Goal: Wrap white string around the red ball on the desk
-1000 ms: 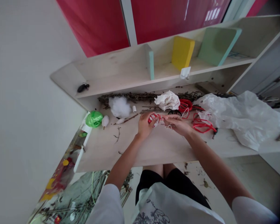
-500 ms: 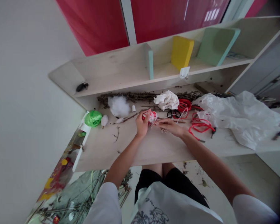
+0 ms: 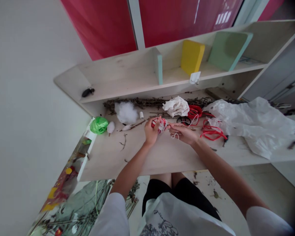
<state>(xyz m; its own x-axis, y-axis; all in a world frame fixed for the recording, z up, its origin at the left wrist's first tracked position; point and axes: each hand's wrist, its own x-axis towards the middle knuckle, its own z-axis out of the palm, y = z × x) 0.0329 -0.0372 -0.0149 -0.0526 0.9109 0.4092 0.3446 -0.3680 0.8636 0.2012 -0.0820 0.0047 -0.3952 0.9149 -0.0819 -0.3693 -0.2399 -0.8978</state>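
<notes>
The left hand [image 3: 150, 131] has its grip closed on a small red-and-white wrapped ball [image 3: 161, 125], held just above the counter [image 3: 137, 157]. Its fingers cover part of the ball, and what lies under the wrapping cannot be made out. The right hand [image 3: 183, 133] sits just beside the ball with its fingers curled, and a loop of white thread [image 3: 174, 135] hangs below them. Whether that grip is closed on the thread is hard to tell.

Black-handled scissors [image 3: 183, 120], partly hidden under loose thread, lie beyond the hands, near a coil of red cord [image 3: 194, 111] and a looser red cord [image 3: 212, 131]. Also on the counter are crumpled white paper [image 3: 175, 106], a sheet of white plastic [image 3: 253, 126], a tuft of cotton wool [image 3: 126, 113], a green plastic bundle [image 3: 99, 125] and dried twigs [image 3: 157, 103].

On the shelf [image 3: 123, 82] above, one compartment holds a black object [image 3: 88, 92]. The next holds a yellow block [image 3: 192, 57] and a pale green board [image 3: 227, 50].
</notes>
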